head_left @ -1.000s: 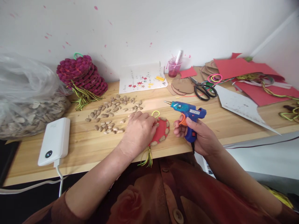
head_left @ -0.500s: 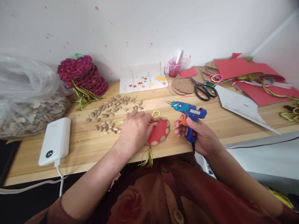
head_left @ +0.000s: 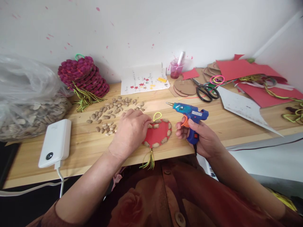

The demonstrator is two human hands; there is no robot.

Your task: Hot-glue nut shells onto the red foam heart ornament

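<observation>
My left hand (head_left: 131,130) is over the left side of a red heart-like card disc (head_left: 157,134), its fingers closed at a peanut (head_left: 150,126) near the upper edge. Another peanut (head_left: 156,126) lies just right of it, on the red face. More peanuts line the disc's rim; the left part is hidden under my hand. A yellow cord loop (head_left: 157,116) sticks out at the top, and a yellow-green tassel (head_left: 149,161) hangs over the table's front edge. In my right hand (head_left: 201,135) is a blue hot glue gun (head_left: 190,112), nozzle pointing left, with fingers at its orange trigger.
Loose peanuts (head_left: 107,116) are scattered left of the disc. A plastic bag of peanuts (head_left: 35,116), a white power bank (head_left: 55,143) and purple tasselled pieces (head_left: 82,74) stand at left. Scissors (head_left: 205,91), cardboard discs (head_left: 186,87), a cup (head_left: 176,69) and red card (head_left: 239,71) lie behind and right.
My left hand has shifted slightly left, uncovering more of the red disc and the peanut it was touching. My right hand holds the glue gun almost unmoved.
</observation>
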